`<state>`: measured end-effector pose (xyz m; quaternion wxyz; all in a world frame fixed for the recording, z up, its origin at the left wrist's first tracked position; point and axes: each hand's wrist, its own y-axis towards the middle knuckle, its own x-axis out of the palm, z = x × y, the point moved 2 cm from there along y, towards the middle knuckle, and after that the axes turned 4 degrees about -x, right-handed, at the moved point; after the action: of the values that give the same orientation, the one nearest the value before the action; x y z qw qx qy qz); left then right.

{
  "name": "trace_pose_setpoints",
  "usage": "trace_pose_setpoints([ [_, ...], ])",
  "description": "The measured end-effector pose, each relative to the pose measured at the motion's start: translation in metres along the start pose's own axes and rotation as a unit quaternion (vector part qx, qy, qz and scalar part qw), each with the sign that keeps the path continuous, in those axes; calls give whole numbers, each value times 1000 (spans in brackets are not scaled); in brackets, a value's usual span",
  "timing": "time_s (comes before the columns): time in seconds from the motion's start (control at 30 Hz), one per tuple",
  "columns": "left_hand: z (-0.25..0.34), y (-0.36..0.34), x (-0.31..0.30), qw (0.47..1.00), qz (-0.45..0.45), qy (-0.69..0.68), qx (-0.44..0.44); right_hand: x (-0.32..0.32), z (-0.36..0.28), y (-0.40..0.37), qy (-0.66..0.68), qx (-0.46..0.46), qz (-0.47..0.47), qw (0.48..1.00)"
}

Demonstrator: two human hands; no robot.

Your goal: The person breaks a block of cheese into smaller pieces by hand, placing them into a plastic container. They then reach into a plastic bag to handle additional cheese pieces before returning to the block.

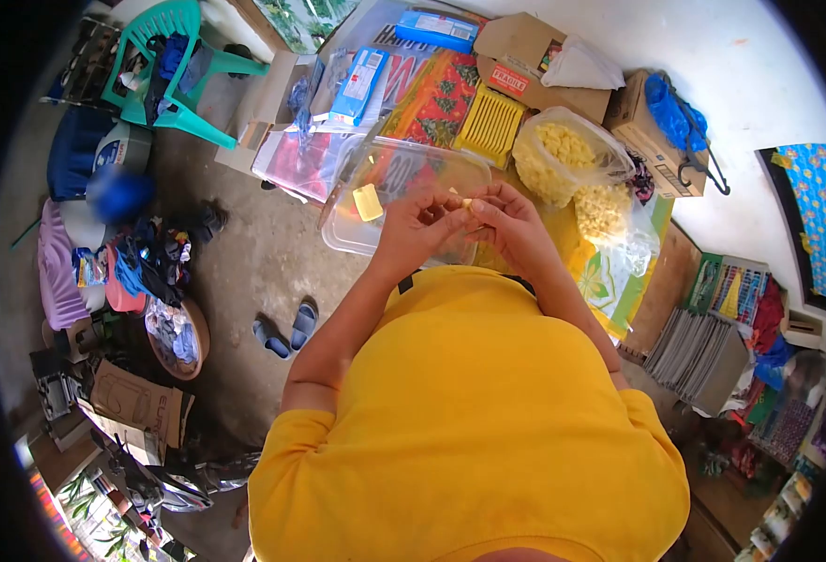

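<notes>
My left hand (420, 230) and my right hand (511, 223) meet over a clear plastic tub (347, 234). Their fingertips pinch a small yellow piece (467, 204) between them; its exact kind is too small to tell. In the tub, left of my left hand, lies a yellow block (368, 202). Beyond my right hand stands an open clear plastic bag (535, 173) full of yellow chunks. A second clear bag (603, 212) of similar chunks lies beside it, closer to me. Behind the tub is a yellow slotted tray (490, 126).
Blue packs (358, 86) and an open cardboard box (516, 47) are at the table's back. Another carton (652, 131) stands right, with a blue bag (672, 110) on it. A green chair (164, 70) and slippers (286, 330) are on the floor at left.
</notes>
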<state>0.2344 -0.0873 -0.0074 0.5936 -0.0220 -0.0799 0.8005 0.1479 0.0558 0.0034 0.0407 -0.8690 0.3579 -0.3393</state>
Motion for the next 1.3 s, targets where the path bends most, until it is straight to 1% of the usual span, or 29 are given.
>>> trace_pose_setpoints([
  [0.1, -1, 0, 0, 999, -16, -45, -10, -4, 0, 0, 2, 6, -16, 1000],
  [0.2, 3, -2, -1, 995, -34, -84, -39, -6, 4, 0, -1, -7, -11, 1000],
  [0.4, 3, -2, 0, 989, -28, -129, -62, -4, 3, -1, 0, 1, 4, 1000],
  [0.5, -2, -2, -2, 974, -18, -196, -110, -4, 1, 0, 16, -9, 3, 1000],
  [0.6, -5, -1, -5, 961, 0, -246, -130, -18, -6, 4, -9, -50, 40, 998],
  [0.63, -6, -1, -7, 959, -3, -253, -129, -27, -12, 7, -35, -80, 74, 993],
  [0.7, -9, 1, -9, 954, -9, -269, -129, -51, -29, 16, -89, -137, 140, 977],
  [0.77, -15, 2, -10, 951, -6, -280, -133, -80, -44, 26, -206, -196, 215, 934],
  [0.8, -16, 2, -10, 949, -5, -285, -136, -92, -52, 32, -277, -205, 242, 907],
  [0.87, -16, 4, -9, 947, -15, -288, -139, -113, -65, 42, -411, -218, 291, 836],
  [0.97, -14, 6, -6, 946, -18, -291, -143, -139, -70, 53, -466, -195, 314, 804],
  [1.0, -14, 6, -6, 945, -16, -292, -144, -142, -72, 54, -467, -183, 320, 804],
  [1.07, -16, 7, -7, 944, -12, -298, -144, -148, -73, 55, -469, -159, 330, 804],
  [1.17, -14, 7, -6, 948, 17, -282, -145, -136, -62, 47, -304, -187, 285, 889],
  [1.2, -13, 7, -5, 951, 31, -271, -145, -129, -58, 44, -226, -159, 233, 932],
  [1.23, -13, 8, -5, 958, 39, -251, -136, -120, -54, 39, -145, -130, 178, 965],
  [1.27, -13, 9, -4, 964, 47, -231, -126, -109, -50, 35, -62, -100, 122, 986],
  [1.3, -14, 9, -4, 969, 54, -210, -117, -98, -46, 31, -40, -78, 90, 992],
])
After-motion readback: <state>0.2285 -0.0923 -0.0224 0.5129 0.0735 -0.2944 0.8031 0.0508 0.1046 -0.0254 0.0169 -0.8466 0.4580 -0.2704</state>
